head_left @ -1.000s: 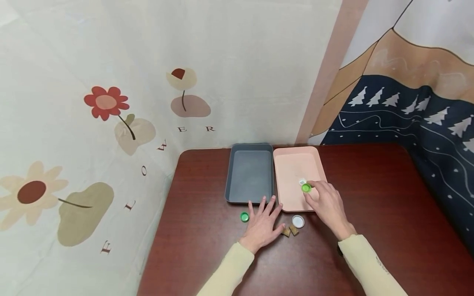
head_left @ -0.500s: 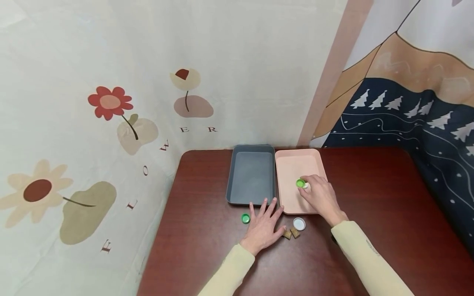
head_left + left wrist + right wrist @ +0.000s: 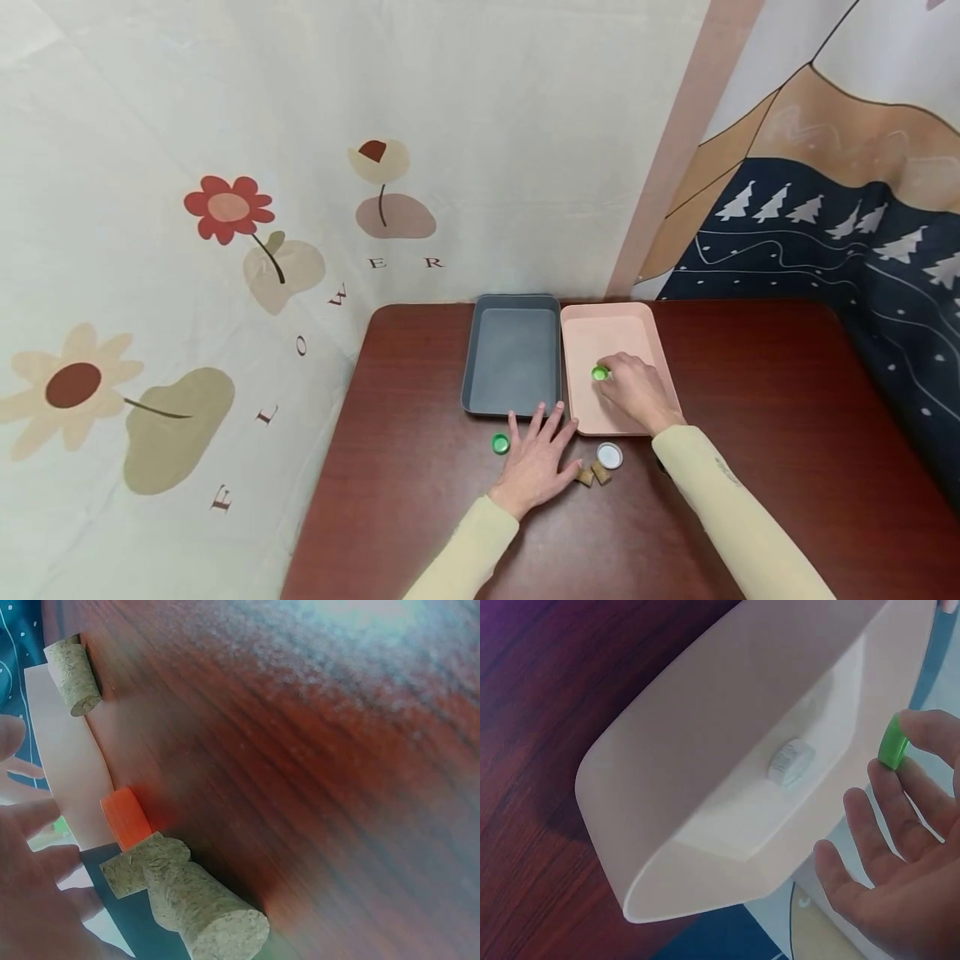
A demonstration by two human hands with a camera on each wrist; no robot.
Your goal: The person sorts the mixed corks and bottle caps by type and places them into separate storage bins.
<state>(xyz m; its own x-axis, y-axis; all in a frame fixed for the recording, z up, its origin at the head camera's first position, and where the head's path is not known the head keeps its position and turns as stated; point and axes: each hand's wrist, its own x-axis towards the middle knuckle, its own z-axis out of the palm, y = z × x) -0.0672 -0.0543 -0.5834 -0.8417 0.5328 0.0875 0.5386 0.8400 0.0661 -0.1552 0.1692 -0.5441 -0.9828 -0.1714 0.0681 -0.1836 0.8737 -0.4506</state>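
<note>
Over the pink tray, the right hand pinches a light green cap between thumb and fingertips. In the right wrist view the green cap is held on edge, and a whitish cap lies inside the tray. The left hand rests on the table with fingers spread, between a green cap and two corks. A white cap sits by the corks. The left wrist view shows corks and an orange cap near that hand.
A dark grey tray stands against the left side of the pink one. Both trays are near the far edge of the brown table. Behind it hang a flower-print cloth and a dark blue cloth with trees.
The right hand has moved left over the pink tray with the light green cap. In the head view, the small white item there is now hidden. The left hand has stayed in place.
</note>
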